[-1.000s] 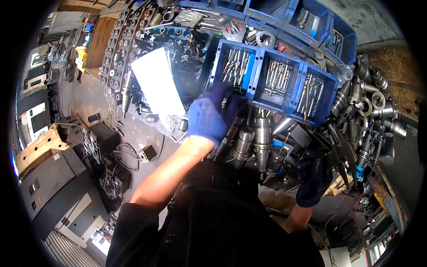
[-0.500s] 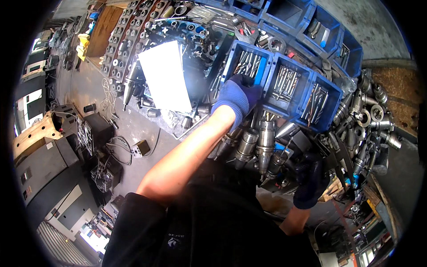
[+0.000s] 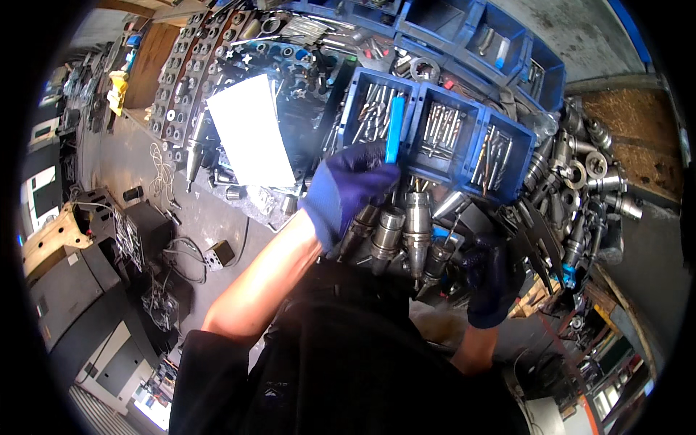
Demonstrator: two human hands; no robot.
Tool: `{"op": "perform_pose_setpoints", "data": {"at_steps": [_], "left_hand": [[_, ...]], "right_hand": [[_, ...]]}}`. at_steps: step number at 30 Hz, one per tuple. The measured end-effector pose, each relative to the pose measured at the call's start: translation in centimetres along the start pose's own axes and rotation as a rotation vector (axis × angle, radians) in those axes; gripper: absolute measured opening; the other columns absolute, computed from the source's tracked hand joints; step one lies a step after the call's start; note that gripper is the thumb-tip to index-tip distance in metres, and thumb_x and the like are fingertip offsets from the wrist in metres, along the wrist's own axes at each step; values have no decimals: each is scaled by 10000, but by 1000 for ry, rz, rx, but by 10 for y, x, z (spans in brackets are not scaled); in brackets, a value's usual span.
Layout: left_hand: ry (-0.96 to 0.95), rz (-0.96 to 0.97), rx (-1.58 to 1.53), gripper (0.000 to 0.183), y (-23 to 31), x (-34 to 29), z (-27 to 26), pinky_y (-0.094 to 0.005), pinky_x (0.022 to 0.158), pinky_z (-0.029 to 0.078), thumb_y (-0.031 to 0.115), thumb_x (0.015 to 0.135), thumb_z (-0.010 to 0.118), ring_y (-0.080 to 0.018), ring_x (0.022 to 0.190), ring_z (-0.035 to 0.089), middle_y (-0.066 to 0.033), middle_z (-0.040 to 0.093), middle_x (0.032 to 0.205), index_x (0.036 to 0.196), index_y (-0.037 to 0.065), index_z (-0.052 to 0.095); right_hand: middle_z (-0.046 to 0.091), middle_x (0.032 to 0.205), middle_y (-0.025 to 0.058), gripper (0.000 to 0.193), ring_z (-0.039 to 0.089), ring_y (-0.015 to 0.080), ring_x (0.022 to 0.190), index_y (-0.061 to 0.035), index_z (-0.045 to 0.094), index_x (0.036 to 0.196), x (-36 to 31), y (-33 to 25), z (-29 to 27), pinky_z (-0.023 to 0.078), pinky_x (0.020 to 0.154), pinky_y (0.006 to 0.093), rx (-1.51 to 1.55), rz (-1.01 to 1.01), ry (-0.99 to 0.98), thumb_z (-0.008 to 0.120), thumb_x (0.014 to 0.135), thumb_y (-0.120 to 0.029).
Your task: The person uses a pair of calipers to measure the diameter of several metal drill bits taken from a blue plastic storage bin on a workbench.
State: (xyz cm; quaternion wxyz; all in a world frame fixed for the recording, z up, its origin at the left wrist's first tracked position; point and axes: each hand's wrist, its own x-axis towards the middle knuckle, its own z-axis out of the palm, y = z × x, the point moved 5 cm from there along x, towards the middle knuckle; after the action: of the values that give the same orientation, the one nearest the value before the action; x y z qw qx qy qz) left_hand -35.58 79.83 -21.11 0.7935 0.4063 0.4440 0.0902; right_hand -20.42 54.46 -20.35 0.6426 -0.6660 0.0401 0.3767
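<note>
My left hand [image 3: 348, 190], in a blue-purple knit glove, pinches the lower end of a slim, bright blue, stick-like piece [image 3: 395, 127]. The piece stands up from my fingers in front of the left bin [image 3: 351, 90], which holds drill bits [image 3: 375, 109]. Two more blue bins sit to its right: a middle bin [image 3: 429, 168] with short drill bits [image 3: 442, 127], and a right bin [image 3: 516, 190] with longer bits [image 3: 493, 156]. My right hand [image 3: 493, 286], in a dark glove, is low at the right beside the tool holders; shadow hides how its fingers lie.
Tool holders [image 3: 417, 228] stand between the bins and my body; more metal holders [image 3: 594, 165] pile up at the right. White paper sheets [image 3: 251, 134] lie over a rack of fittings. Further blue bins [image 3: 442, 22] line the back, and several machines [image 3: 87, 290] stand left.
My left hand has come back toward me and to the left, lifting the blue piece partly out of the left bin. The right hand stays low by the tool holders.
</note>
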Motion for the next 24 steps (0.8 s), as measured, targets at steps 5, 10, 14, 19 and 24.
{"op": "perform_pose_setpoints", "data": {"at_steps": [5,10,14,19,24], "left_hand": [[-119,120,-3,389,-3,-35,17,-264,832,543,-13,836,733,-103,881,659,-43,725,1016,1221,-6,680],[-172,94,259,210,7,-53,54,-250,625,482,110,854,751,-57,701,583,-22,671,809,1045,28,725],[-135,639,868,374,27,-65,82,-328,692,543,12,765,705,-218,745,680,-129,700,889,1136,59,720],[-213,559,963,383,30,-70,92,-392,701,557,33,766,695,-318,790,685,-160,693,938,1146,68,721],[-226,605,955,386,30,-70,93,-401,719,564,64,752,715,-324,808,694,-163,692,952,1138,68,731]], "right_hand": [[695,782,40,334,547,63,591,-14,697,1114,-10,-16,16,352,510,210,-192,-68,-44,538,1068,-303],[698,859,59,440,559,81,606,11,619,1292,-6,-12,15,362,511,213,-55,-11,-85,535,1055,-350],[688,891,75,600,528,100,576,28,521,1405,8,-10,4,358,500,221,-132,-177,-86,543,1011,-425],[708,912,58,391,549,50,621,42,672,1210,-5,-57,26,378,521,208,-269,-162,-134,589,1011,-285],[703,884,33,289,536,27,614,37,708,1140,-8,-53,23,368,520,201,-239,-162,-86,550,1039,-184]]}}
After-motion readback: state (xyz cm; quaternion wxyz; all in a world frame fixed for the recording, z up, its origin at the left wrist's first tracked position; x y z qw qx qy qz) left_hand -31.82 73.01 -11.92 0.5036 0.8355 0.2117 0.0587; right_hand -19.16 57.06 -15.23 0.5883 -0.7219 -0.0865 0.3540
